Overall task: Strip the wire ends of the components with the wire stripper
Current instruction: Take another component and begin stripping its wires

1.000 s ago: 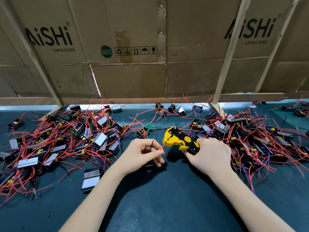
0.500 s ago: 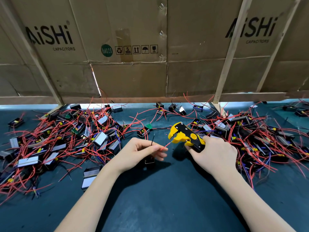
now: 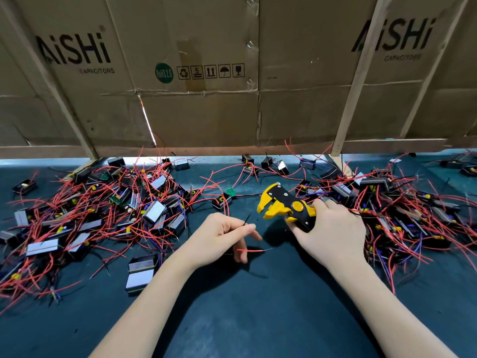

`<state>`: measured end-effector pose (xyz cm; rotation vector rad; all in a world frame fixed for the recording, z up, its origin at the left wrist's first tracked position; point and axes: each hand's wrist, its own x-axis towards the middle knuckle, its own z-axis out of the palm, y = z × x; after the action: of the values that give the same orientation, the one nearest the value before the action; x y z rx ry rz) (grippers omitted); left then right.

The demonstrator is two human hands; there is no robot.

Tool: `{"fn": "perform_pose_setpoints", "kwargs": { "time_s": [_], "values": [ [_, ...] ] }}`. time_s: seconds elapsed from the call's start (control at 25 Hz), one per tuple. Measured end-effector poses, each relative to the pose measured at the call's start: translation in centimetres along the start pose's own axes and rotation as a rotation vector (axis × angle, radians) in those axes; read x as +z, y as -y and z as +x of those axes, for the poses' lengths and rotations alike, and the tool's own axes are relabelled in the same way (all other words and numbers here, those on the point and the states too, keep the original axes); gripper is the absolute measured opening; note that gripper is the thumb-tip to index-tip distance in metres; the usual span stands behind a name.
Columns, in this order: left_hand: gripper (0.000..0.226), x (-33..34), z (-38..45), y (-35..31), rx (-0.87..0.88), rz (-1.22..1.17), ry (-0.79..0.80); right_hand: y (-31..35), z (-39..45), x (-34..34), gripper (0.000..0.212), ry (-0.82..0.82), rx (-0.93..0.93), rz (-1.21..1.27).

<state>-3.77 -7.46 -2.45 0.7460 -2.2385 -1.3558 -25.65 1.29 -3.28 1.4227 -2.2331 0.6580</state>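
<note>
printed cardboard wall (image 3: 196,104), dark green mat (image 3: 258,319)

You face a dark teal tabletop (image 3: 232,319), matte, with soft glare near its front edge. Behind it rises a wall of flattened cardboard (image 3: 196,117), brown and creased, printed "AiSHi CAPACITORS" at left and right, with a green RoHS sticker (image 3: 163,72) and a row of handling symbols between. Pale wooden battens (image 3: 357,73) slant across the cardboard. Under its bottom edge you see a bright strip of light (image 3: 144,159) along the tabletop's far side.
</note>
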Motion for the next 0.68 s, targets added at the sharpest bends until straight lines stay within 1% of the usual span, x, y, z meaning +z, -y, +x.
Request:
{"fn": "perform_pose_setpoints", "kwargs": {
  "time_s": [0.12, 0.28, 0.4, 0.52, 0.68],
  "values": [
    [0.03, 0.12, 0.0, -0.07, 0.028, 0.081, 0.032, 0.32, -0.27, 0.15, 0.052, 0.026, -0.043, -0.028],
    [0.031, -0.07, 0.05, -0.3, 0.057, 0.149, 0.066, 0.51, -0.4, 0.11, 0.05, 0.026, -0.124, 0.012],
    [0.031, -0.22, 0.03, -0.29, 0.051, 0.172, 0.069, 0.39, -0.34, 0.0, 0.047, 0.035, -0.15, 0.041],
    [0.03, -0.28, -0.06, -0.29, 0.047, 0.19, 0.069, 0.24, -0.24, -0.22, 0.044, -0.02, -0.16, 0.065],
    [0.03, -0.3, -0.08, -0.49, 0.045, 0.2, 0.07, 0.24, -0.13, -0.67, 0.047, -0.049, -0.176, 0.04]
  ]
}}
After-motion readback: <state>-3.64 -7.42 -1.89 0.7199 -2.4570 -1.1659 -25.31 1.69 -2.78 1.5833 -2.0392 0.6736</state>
